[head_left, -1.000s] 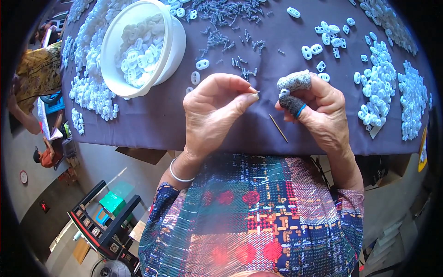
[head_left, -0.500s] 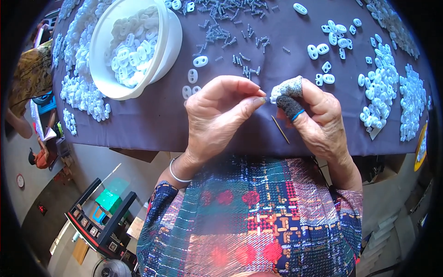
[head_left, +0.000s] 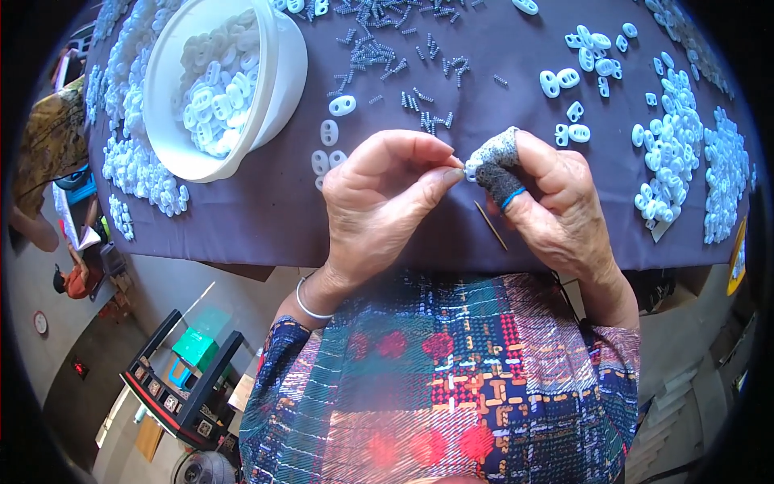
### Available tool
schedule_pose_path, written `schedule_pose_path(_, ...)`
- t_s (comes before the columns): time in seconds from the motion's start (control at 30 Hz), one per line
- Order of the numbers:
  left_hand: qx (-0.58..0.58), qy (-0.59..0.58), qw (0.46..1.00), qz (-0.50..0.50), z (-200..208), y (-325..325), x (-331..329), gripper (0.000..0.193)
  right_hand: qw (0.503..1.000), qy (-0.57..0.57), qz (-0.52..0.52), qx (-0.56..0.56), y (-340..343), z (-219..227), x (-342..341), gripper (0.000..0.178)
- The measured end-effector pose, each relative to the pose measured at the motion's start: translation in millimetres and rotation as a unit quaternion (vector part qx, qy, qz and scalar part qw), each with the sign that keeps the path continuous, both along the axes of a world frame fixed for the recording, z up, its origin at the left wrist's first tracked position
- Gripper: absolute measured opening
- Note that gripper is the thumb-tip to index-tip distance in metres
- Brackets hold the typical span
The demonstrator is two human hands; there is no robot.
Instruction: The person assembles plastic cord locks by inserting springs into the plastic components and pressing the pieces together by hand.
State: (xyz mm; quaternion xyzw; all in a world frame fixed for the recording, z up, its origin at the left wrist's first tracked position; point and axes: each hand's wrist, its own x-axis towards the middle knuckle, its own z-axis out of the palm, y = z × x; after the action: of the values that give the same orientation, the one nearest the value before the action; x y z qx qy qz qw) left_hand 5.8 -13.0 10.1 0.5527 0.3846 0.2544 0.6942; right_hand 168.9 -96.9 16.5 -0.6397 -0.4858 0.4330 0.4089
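Your right hand (head_left: pixel 556 194) pinches a small white piece (head_left: pixel 472 172) in covered fingertips. Your left hand (head_left: pixel 383 198) pinches a tiny item (head_left: pixel 463 166), perhaps a spring, at its edge: seemingly a fitting step, calling for steady alignment. Loose springs (head_left: pixel 371 55) lie beyond.

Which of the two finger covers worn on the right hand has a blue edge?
The dark thumb cover on the right hand; the speckled light-grey index-finger cover shows no blue edge.

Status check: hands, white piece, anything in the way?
Right hand grips small white piece. Left hand pinched alongside, contents unclear. Thin stick below, not blocking.
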Motion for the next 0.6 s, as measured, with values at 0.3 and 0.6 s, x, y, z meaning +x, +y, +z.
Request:
schedule_pose_path(0.3, 0.021, 0.041, 0.999, 0.014, -1, -3, 0, 0.017, 1.0, -0.018, -0.002, -0.021, 4, 0, -2, 0.017)
schedule_pose_path(0.6, -0.014, 0.033, 0.999, 0.0, 2, 2, -2, 0.017, 0.999, -0.019, 0.023, 0.022, 10, -10, 0, 0.014)
